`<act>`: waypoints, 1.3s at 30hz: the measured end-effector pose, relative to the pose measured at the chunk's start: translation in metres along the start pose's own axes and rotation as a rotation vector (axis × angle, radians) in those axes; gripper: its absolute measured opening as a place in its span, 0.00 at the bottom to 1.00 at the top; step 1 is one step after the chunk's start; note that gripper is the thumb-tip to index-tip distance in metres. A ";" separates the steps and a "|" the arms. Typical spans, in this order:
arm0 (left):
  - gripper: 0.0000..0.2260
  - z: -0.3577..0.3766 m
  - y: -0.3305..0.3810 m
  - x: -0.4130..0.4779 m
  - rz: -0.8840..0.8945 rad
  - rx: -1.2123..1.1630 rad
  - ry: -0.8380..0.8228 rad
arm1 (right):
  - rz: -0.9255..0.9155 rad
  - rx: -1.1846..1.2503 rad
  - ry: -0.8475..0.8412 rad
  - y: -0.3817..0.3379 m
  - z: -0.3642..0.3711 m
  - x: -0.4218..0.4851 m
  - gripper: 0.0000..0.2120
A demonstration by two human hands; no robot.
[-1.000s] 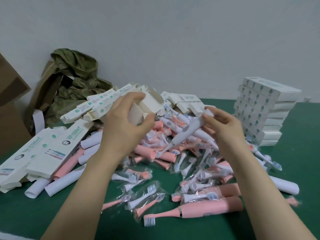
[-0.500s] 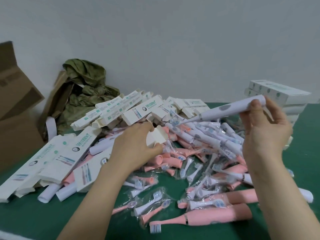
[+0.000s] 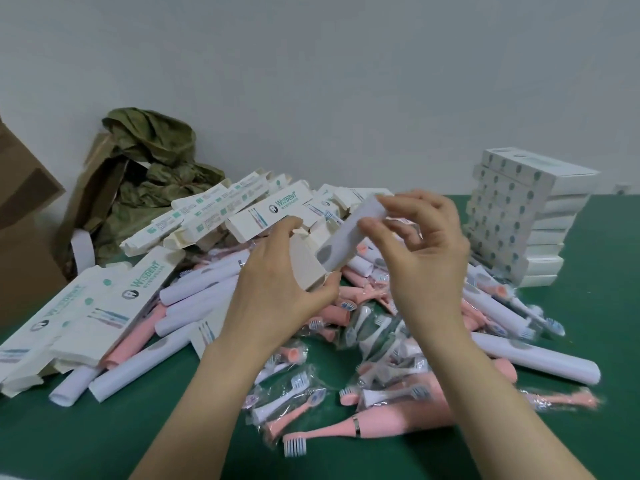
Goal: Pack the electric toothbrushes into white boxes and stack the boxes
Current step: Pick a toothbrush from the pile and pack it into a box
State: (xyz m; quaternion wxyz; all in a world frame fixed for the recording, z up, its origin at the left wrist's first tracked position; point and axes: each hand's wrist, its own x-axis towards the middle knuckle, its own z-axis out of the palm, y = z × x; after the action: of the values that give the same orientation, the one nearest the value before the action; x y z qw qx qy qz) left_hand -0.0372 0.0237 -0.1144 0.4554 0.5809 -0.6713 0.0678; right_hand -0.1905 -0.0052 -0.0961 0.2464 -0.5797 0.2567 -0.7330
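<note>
Whereas half a second earlier the white toothbrush (image 3: 346,237) was held high at 2 o'clock, close to the stack of packed boxes (image 3: 512,220), it has now been brought to centre and tilted, lower end toward 7 o'clock, against the mouth of the open white box (image 3: 304,265). That box, previously low on the pile, has been raised by the left hand (image 3: 277,299), whose fingers and thumb are curled round it. The toothbrush is pinched near its upper end by the right hand (image 3: 426,265), thumb against forefinger, other fingers loosely spread. Whether the lower end has entered the box cannot be told. Judged: insertion is beginning; the end must be kept square to the opening. Loose toothbrushes (image 3: 398,427) are heaped from 8 to 4 o'clock on the green table (image 3: 104,445); empty boxes (image 3: 221,209) lie at 10 o'clock.
</note>
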 end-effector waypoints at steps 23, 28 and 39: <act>0.31 -0.023 -0.031 0.017 -0.245 -0.061 0.469 | 0.501 -0.807 -0.752 0.051 -0.020 0.032 0.11; 0.31 -0.013 -0.028 0.012 -0.214 -0.087 0.401 | 0.481 -0.937 -0.914 0.083 0.029 0.028 0.12; 0.31 0.006 -0.010 -0.007 0.098 0.074 0.111 | 0.430 -0.627 -0.413 0.066 0.023 0.028 0.13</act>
State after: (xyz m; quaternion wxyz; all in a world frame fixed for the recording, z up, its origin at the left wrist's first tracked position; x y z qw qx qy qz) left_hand -0.0330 0.0216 -0.1271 0.4662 0.5590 -0.6697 0.1471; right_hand -0.1696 -0.0751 -0.1146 0.2517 -0.6943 0.5274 -0.4201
